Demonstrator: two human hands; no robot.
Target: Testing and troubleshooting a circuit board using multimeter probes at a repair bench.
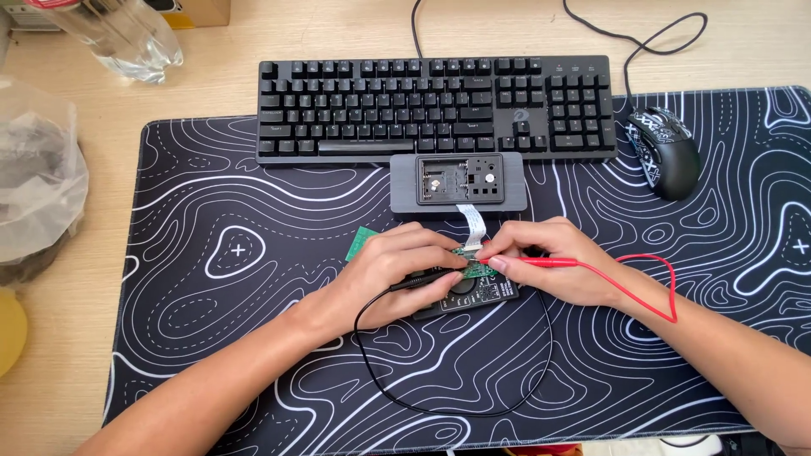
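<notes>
My left hand (390, 272) holds a black test probe (422, 279), its tip on a small green circuit board (476, 268). My right hand (559, 268) pinches a red test probe (549, 263) against the same board. A black multimeter (473, 294) lies under both hands, mostly hidden. A white ribbon cable (473, 222) runs from the board to an opened grey device (459, 182) just beyond. Another green board (361, 244) peeks out left of my left hand.
A black keyboard (435, 105) and a black patterned mouse (667, 152) sit at the back of a black desk mat (211, 338) with white contour lines. A red lead (655, 283) loops right, a black lead (456, 405) loops near. A plastic bag (38, 173) and bottle (127, 38) lie at the left.
</notes>
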